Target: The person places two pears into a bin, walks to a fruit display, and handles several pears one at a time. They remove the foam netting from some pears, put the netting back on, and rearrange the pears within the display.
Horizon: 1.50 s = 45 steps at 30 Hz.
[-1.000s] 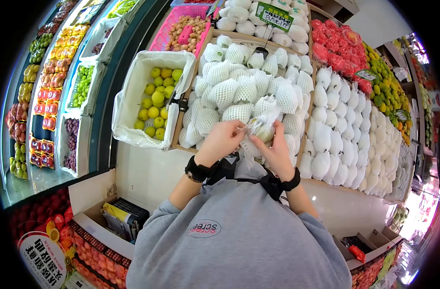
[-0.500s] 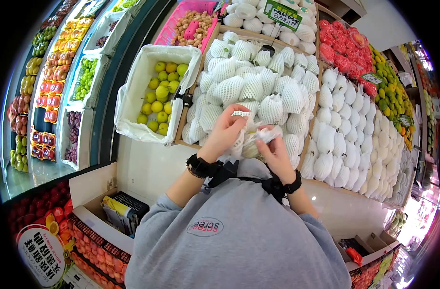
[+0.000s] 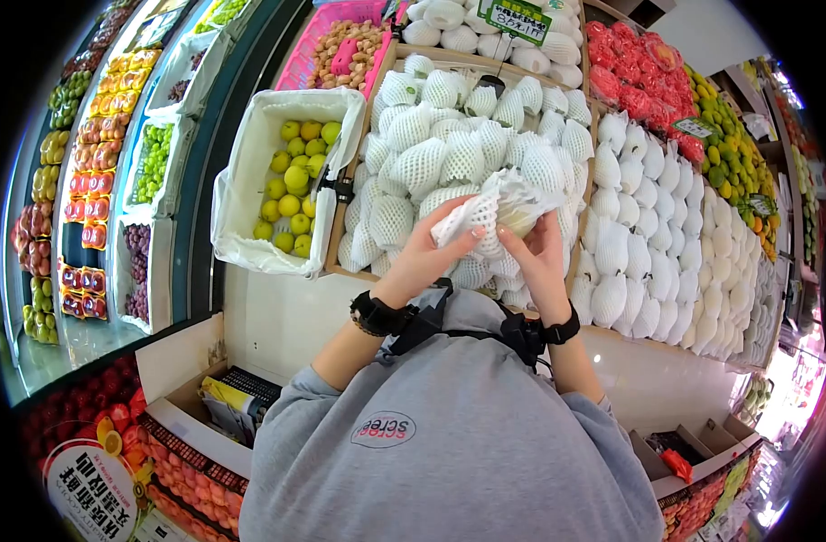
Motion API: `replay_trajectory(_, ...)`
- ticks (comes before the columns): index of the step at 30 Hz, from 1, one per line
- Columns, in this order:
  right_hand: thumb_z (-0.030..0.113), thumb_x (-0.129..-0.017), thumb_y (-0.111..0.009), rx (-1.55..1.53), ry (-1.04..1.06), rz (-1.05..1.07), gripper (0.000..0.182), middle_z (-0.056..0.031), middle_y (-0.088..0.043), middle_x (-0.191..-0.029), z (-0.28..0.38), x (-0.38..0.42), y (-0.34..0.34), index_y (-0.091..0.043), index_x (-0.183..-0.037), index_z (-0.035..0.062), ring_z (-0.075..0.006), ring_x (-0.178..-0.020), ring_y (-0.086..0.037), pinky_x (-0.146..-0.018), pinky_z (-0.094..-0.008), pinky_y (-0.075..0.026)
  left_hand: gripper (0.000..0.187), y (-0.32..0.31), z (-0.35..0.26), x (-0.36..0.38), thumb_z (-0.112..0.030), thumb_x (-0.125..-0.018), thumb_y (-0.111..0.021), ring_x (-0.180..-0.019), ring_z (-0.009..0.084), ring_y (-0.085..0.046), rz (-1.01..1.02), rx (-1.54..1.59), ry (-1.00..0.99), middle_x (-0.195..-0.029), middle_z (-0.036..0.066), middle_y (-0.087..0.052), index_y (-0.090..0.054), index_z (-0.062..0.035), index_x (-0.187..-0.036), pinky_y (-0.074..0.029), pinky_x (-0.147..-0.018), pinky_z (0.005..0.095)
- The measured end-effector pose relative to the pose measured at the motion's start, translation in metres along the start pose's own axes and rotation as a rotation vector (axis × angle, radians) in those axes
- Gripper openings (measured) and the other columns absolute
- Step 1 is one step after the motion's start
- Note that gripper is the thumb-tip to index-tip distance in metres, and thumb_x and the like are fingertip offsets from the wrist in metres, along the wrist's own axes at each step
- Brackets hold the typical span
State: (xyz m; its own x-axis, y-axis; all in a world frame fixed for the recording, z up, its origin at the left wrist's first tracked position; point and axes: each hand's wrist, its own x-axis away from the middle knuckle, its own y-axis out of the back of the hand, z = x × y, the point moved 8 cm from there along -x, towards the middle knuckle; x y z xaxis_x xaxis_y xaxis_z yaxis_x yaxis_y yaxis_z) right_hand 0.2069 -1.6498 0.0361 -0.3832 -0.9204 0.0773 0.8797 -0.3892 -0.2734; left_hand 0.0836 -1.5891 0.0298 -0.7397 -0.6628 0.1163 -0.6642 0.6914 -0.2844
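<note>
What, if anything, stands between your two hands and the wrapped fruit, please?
Nothing visible does: the left hand holds the wrapped fruit by its white foam net, the right hand at the other side.

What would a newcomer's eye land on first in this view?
Probably the large bin of fruit in white foam nets, front and center, with the left hand and right hand holding one netted fruit at its near edge. Next, the yellow-green fruit in a white-lined crate just left, then the bright red packages at upper right.
</note>
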Motion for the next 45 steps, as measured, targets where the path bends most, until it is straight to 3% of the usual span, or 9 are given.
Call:
replay_trajectory(10,0.009,-0.074,-0.070,0.118,0.091,0.025,0.054,-0.0084,-0.050,-0.110,0.024,-0.010,-0.004,-0.040,-0.117,-0.0031,-0.0146,-0.101,-0.049,-0.087,-0.0271,-0.039,0.055,-0.005,-0.011,0.004,-0.014,-0.090,-0.050,-0.110,0.0133,-0.046,-0.001,0.289,0.101,-0.128,0.005,-0.041,-0.024,-0.0122,-0.139,-0.046,-0.086,0.0290)
replay_trajectory(15,0.019,-0.081,-0.058,0.609,0.186,0.250,0.060,-0.0206,-0.043,-0.118,0.061,-0.002,-0.044,-0.030,-0.127,-0.0082,-0.0336,-0.111,-0.040,-0.097,-0.0368,-0.030,0.080,-0.009,-0.021,0.015,-0.025,-0.082,-0.060,-0.121,0.0186,-0.037,0.107,0.663,0.032,-0.137,0.005,-0.029,-0.009,-0.0166,-0.142,-0.039,-0.095,0.0352)
replay_trajectory(18,0.020,-0.075,-0.064,0.677,0.468,0.220,0.064,-0.0187,-0.043,-0.116,0.103,0.002,-0.064,-0.033,-0.124,-0.0064,-0.0317,-0.105,-0.042,-0.092,-0.0374,-0.033,0.055,0.007,-0.016,0.012,-0.032,-0.083,-0.056,-0.114,0.0214,-0.042,0.163,0.809,-0.158,-0.120,0.005,-0.043,-0.031,-0.0086,-0.126,-0.034,-0.099,0.0377)
replay_trajectory(22,0.019,-0.064,-0.073,0.755,0.734,0.110,0.057,-0.0116,-0.046,-0.111,0.138,0.011,-0.075,-0.046,-0.110,-0.0009,-0.0235,-0.098,-0.046,-0.087,-0.0345,-0.036,0.100,0.023,-0.036,0.011,-0.028,-0.067,-0.075,-0.125,0.0253,-0.033,-0.070,0.685,-0.130,-0.137,0.010,-0.027,-0.008,-0.0101,-0.139,-0.033,-0.101,0.0392)
replay_trajectory(23,0.015,-0.055,-0.079,0.852,0.602,0.155,0.049,-0.0092,-0.047,-0.099,0.138,0.005,-0.086,-0.051,-0.094,0.0035,-0.0235,-0.092,-0.046,-0.082,-0.0338,-0.037,0.100,0.024,-0.043,0.009,-0.028,-0.066,-0.075,-0.125,0.0256,-0.033,-0.106,0.642,-0.157,-0.137,0.010,-0.027,-0.009,-0.0098,-0.139,-0.033,-0.101,0.0392)
replay_trajectory(32,0.008,-0.059,-0.076,0.765,0.754,0.332,0.033,-0.0068,-0.052,-0.095,0.146,-0.003,-0.094,-0.056,-0.086,0.0087,-0.0261,-0.090,-0.047,-0.078,-0.0363,-0.038,0.082,0.021,-0.072,0.004,-0.031,-0.068,-0.073,-0.116,0.0232,-0.041,-0.110,0.027,-0.383,-0.130,0.012,-0.035,-0.022,-0.0094,-0.130,-0.037,-0.098,0.0375)
replay_trajectory(37,0.001,-0.065,-0.070,0.583,0.617,0.560,0.025,-0.0079,-0.059,-0.089,0.140,-0.001,-0.100,-0.057,-0.086,0.0050,-0.0233,-0.080,-0.052,-0.072,-0.0323,-0.039,0.080,0.000,-0.079,0.001,-0.062,-0.073,-0.055,-0.118,0.0231,-0.039,0.251,0.856,-0.164,-0.134,0.011,-0.032,-0.028,-0.0129,-0.129,-0.031,-0.101,0.0371)
replay_trajectory(43,0.001,-0.070,-0.064,0.600,0.282,0.387,0.024,-0.0073,-0.058,-0.079,0.113,-0.010,-0.076,-0.060,-0.094,0.0014,-0.0195,-0.074,-0.053,-0.072,-0.0297,-0.038,0.080,0.011,-0.065,-0.003,-0.007,-0.063,-0.075,-0.116,0.0147,-0.037,0.228,0.306,-0.093,-0.123,0.005,-0.038,-0.031,-0.0071,-0.129,-0.033,-0.096,0.0303)
replay_trajectory(45,0.001,-0.072,-0.062,0.526,0.241,0.397,0.023,-0.0076,-0.058,-0.079,0.105,-0.010,-0.071,-0.060,-0.095,0.0006,-0.0179,-0.074,-0.053,-0.071,-0.0288,-0.039,0.075,0.010,-0.058,-0.004,-0.006,-0.065,-0.073,-0.114,0.0137,-0.039,0.192,0.237,-0.101,-0.123,0.004,-0.039,-0.032,-0.0063,-0.128,-0.034,-0.095,0.0288)
